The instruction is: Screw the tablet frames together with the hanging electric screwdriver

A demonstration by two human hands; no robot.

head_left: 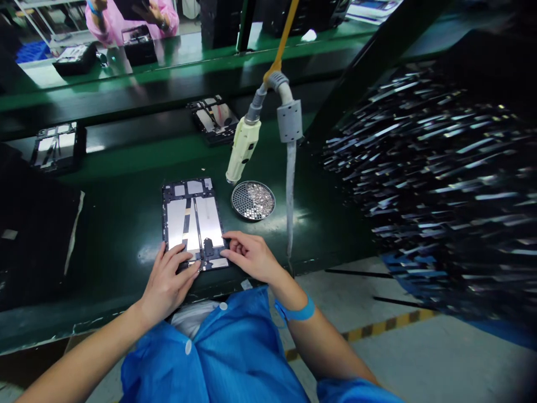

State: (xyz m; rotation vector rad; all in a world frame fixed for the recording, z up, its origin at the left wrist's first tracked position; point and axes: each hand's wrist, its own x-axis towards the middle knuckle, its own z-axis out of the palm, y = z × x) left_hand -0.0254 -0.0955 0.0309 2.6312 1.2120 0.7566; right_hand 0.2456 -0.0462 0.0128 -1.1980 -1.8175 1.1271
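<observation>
While bench (121, 207) lies bare left of the tablet (212, 215), left hand (168, 280) and right hand (254, 258) touch its edges, grips open.

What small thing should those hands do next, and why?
I'd guess the right hand could reach for the pale tool: it hangs nearby, beside a dish of metal bits, while the left hand can steady the flat device it touches.

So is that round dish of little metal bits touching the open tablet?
Apart. The head view shows a strip of bare green bench between the rim of the round dish and the edge of the open tablet.
</observation>
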